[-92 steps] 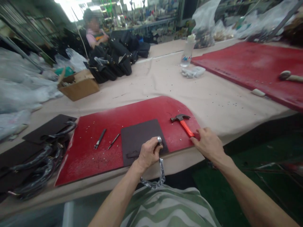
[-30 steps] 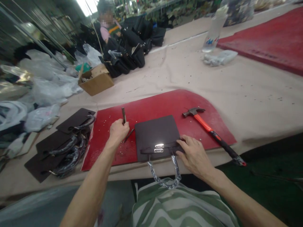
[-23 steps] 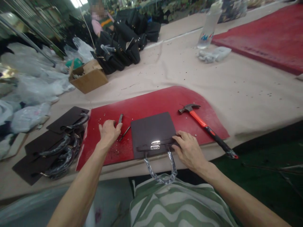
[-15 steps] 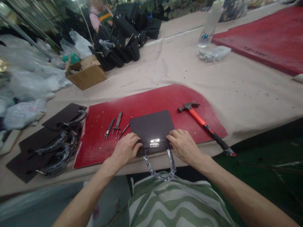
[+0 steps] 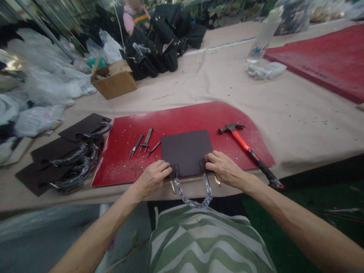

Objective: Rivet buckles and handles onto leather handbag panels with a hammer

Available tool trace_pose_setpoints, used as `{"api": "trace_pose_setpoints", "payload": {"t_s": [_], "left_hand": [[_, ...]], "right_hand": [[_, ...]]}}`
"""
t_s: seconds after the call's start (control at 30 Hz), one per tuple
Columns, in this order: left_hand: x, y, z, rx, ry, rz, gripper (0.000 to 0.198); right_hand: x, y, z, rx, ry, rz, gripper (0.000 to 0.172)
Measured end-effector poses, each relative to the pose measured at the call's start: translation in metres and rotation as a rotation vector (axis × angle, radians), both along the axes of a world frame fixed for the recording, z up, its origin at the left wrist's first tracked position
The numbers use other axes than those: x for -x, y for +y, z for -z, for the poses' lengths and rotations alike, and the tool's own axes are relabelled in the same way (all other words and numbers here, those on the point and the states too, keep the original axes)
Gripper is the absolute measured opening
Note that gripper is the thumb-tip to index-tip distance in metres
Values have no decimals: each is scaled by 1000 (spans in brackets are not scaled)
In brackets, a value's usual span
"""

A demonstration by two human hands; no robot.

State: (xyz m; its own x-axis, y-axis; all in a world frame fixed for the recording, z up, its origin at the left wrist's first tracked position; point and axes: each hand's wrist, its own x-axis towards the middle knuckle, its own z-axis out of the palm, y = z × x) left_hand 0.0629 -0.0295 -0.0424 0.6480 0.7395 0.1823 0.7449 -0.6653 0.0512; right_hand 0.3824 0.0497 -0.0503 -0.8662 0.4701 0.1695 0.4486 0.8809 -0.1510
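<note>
A flat dark brown leather panel (image 5: 186,149) lies on the red board, its near edge towards me. A bag handle wrapped in clear plastic (image 5: 196,204) loops from that edge towards my body. My left hand (image 5: 155,176) is closed in a pinch at the panel's near left corner, on a dark strap end with a metal clasp (image 5: 173,187) hanging beside the handle's base. At the near right corner my right hand (image 5: 224,167) pinches likewise, and another metal clasp (image 5: 217,180) hangs under its fingers. The fingertips partly hide both strap ends.
A claw hammer (image 5: 241,142) lies right of the panel on the red board (image 5: 136,167). Several punch tools (image 5: 146,139) lie to the left. Stacked panels with wrapped handles (image 5: 68,151), a cardboard box (image 5: 116,85), black bags (image 5: 159,49) and a bottle (image 5: 261,41) stand around; a person is behind.
The metal clasps, together at the panel's near middle before, now hang apart, one by each hand. The panel's near edge and handle base are uncovered. The view has shifted slightly.
</note>
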Motion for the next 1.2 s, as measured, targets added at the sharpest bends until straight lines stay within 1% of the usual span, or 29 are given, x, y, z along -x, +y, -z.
{"api": "trace_pose_setpoints", "payload": {"t_s": [0.1, 0.23, 0.3, 0.37, 0.47, 0.53, 0.6, 0.67, 0.73, 0.83, 0.9, 0.97, 1.03, 1.07, 1.13, 1.17, 1.2], "left_hand": [[9, -3, 9, -61, -125, 47, 36], [10, -12, 21, -25, -303, -42, 32], [8, -18, 30, 0, -367, -90, 35], [4, -22, 38, 18, -388, -125, 42], [-7, -25, 45, -6, -413, -172, 46], [-19, -23, 46, -33, -448, -209, 44], [-32, -19, 46, -42, -484, -247, 41], [-44, -14, 46, -50, -506, -275, 39], [-51, -11, 46, -57, -522, -297, 39], [-54, -10, 42, -36, -541, -298, 40], [-49, -11, 37, -7, -576, -287, 39], [-38, -8, 30, -7, -643, -313, 34], [-21, -1, 21, -64, -697, -417, 25], [-9, 5, 16, -103, -696, -510, 22], [20, 20, 5, -141, -590, -771, 20], [37, 28, 0, -120, -489, -915, 22], [53, 36, -6, -64, -367, -1047, 24]], "right_hand": [[-4, -4, 7, 10, 123, 9, 26], [-3, -14, 9, 101, 325, 59, 33], [-1, -20, 9, 149, 381, 88, 31], [0, -26, 8, 156, 394, 112, 26], [0, -29, 9, 108, 391, 131, 33], [-4, -26, 12, 48, 395, 156, 34], [-9, -17, 18, -33, 390, 208, 31], [-14, -4, 28, -97, 343, 249, 34], [-19, 7, 38, -138, 315, 260, 39], [-22, 12, 48, -174, 298, 263, 42], [-20, 8, 49, -173, 294, 267, 42], [-15, 1, 47, -161, 297, 258, 41], [-9, -5, 44, -164, 305, 254, 40], [-7, -7, 43, -170, 313, 261, 40], [-3, -8, 42, -186, 341, 278, 40], [-2, -7, 43, -185, 353, 281, 40], [-1, -7, 43, -183, 362, 282, 40]]}}
